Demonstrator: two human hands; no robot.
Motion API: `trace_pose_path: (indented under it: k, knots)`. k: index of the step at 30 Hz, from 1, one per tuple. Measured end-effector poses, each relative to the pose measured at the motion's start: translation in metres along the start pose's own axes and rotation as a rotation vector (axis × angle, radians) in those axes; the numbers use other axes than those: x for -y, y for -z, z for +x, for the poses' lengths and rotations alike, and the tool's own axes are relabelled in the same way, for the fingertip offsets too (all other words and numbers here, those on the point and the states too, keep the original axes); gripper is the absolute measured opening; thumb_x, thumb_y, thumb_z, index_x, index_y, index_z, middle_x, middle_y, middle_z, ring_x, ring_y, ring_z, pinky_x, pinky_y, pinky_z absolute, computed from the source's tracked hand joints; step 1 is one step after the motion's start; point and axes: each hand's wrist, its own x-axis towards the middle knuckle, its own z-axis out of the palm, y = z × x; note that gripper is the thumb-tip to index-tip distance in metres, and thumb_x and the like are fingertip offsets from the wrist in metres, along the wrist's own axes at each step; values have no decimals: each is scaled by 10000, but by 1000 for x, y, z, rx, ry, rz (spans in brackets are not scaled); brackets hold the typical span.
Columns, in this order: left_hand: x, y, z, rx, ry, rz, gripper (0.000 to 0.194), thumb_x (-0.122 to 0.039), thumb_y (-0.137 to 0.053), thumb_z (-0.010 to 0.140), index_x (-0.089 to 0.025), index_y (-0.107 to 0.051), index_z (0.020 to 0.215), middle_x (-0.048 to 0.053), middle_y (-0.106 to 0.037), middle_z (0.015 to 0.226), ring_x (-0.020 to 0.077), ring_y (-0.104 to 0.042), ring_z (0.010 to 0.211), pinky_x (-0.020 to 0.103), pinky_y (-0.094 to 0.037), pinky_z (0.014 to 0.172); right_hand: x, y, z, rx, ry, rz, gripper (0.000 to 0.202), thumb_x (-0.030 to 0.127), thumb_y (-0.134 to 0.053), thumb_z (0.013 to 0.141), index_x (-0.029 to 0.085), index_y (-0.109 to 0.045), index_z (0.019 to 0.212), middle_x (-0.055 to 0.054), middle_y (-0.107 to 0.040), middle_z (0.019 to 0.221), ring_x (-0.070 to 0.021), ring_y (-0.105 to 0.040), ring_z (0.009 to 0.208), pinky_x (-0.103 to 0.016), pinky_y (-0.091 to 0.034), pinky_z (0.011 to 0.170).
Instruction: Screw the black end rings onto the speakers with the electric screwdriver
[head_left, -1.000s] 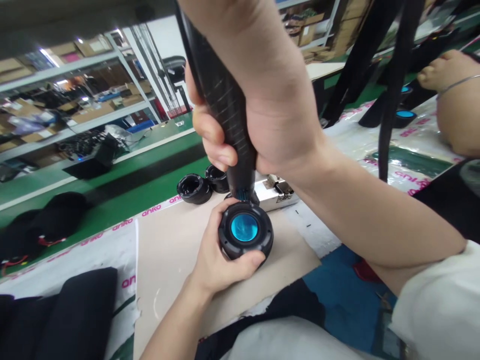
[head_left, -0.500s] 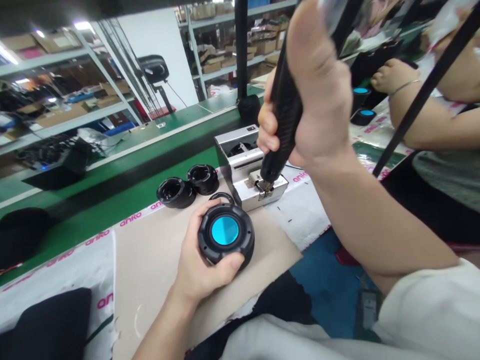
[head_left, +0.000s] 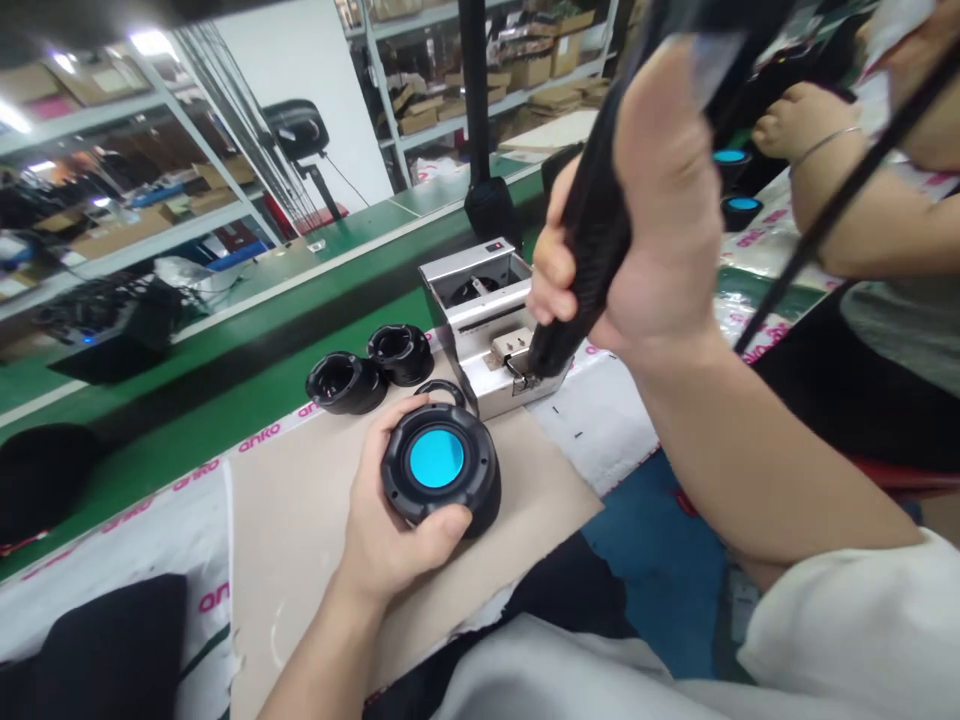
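Both forearms were bare; a short white sleeve (head_left: 847, 620) covered the right upper arm, with pale clothing below.

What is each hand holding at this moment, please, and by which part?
Left hand grips the round speaker by its rim; right hand grips the black screwdriver around its barrel.

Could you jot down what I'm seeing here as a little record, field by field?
Left hand: grips a round black speaker with a blue centre, on the cardboard sheet.
Right hand: holds a black electric screwdriver, tip at the silver screw feeder.
Nearby: two black ring parts by the green belt.
Other person: an arm with a bracelet, far right.
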Motion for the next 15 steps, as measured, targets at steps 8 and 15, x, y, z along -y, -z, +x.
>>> trace_pose_path:
  k: [8, 15]
  knots:
    - [1, 1, -1, 7, 12, -13, 767, -636, -900, 815, -221, -637, 1404, 133, -761, 1371, 323, -763, 1263, 398, -612, 1067, -1, -20, 2, -29, 46, -75, 653, 736, -911, 772, 224, -538, 613, 22, -449, 492, -155, -446, 364, -348, -262, 335]
    - [3, 1, 1, 30, 22, -133, 748, -585, -923, 819, -237, -629, 1411, 120, -755, 1388, 307, -771, 1232, 371, -614, 1032, -6, -8, 0, 32, -104, -68, 704, 804, -862, 778, 217, -508, 614, 21, -474, 497, -134, -437, 358, -315, -302, 327]
